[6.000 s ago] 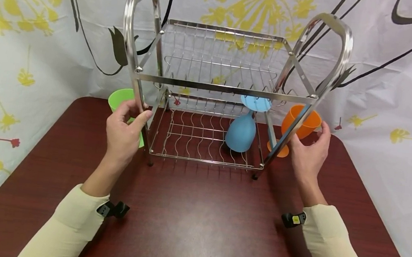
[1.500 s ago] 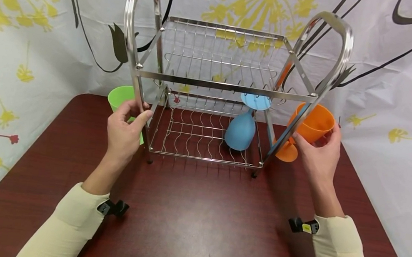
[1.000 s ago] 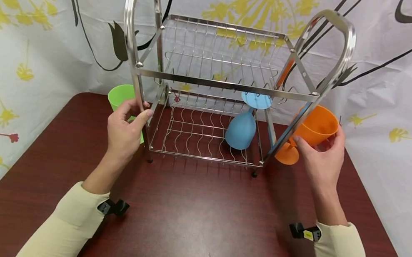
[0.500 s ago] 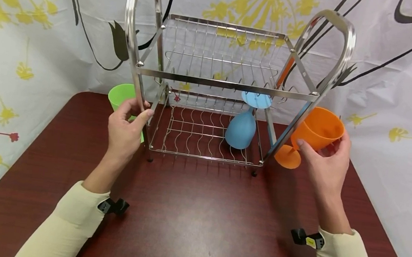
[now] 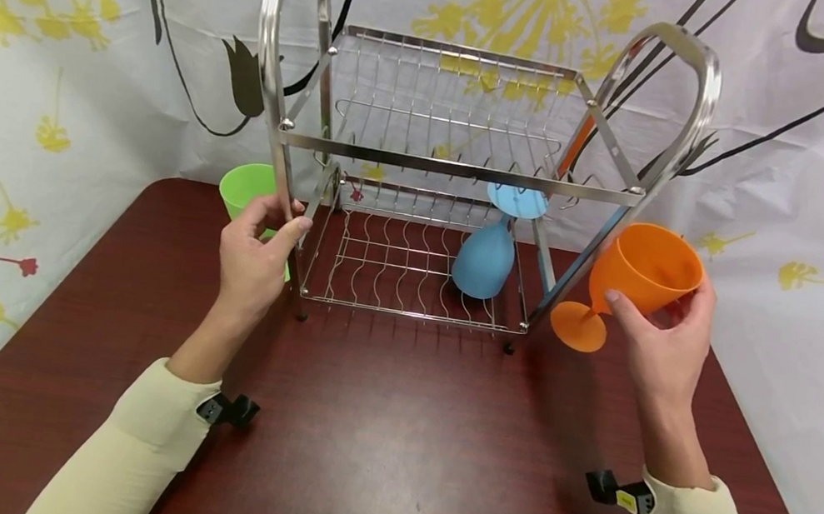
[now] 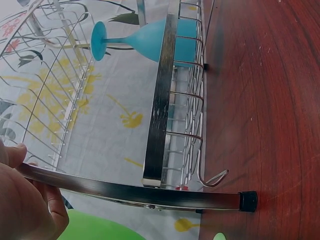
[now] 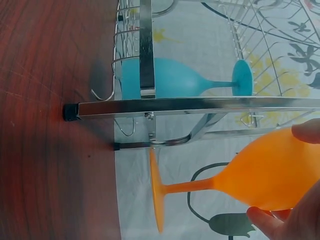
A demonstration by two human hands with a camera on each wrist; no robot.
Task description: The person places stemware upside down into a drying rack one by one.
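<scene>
A two-tier metal dish rack (image 5: 459,170) stands at the back of the table. My left hand (image 5: 254,249) grips its left upright between thumb and fingers. Beside the rack on the right, my right hand (image 5: 663,342) holds an orange wine glass (image 5: 644,269) by its bowl, tilted, with its foot toward the rack's front right leg. Upside down on the lower tier sits a blue wine glass (image 5: 484,260), also seen in the right wrist view. Behind my left hand is a green cup (image 5: 248,185), partly hidden by the hand and the upright.
The dark red table (image 5: 393,439) stretches in front of the rack. A white sheet (image 5: 174,81) with yellow and black plant prints hangs behind and around it. The rack's looped handles (image 5: 692,60) rise above the upper tier.
My right hand has lifted the orange wine glass and drawn it right and toward me, away from the rack's right side. The left hand keeps its grip on the upright.
</scene>
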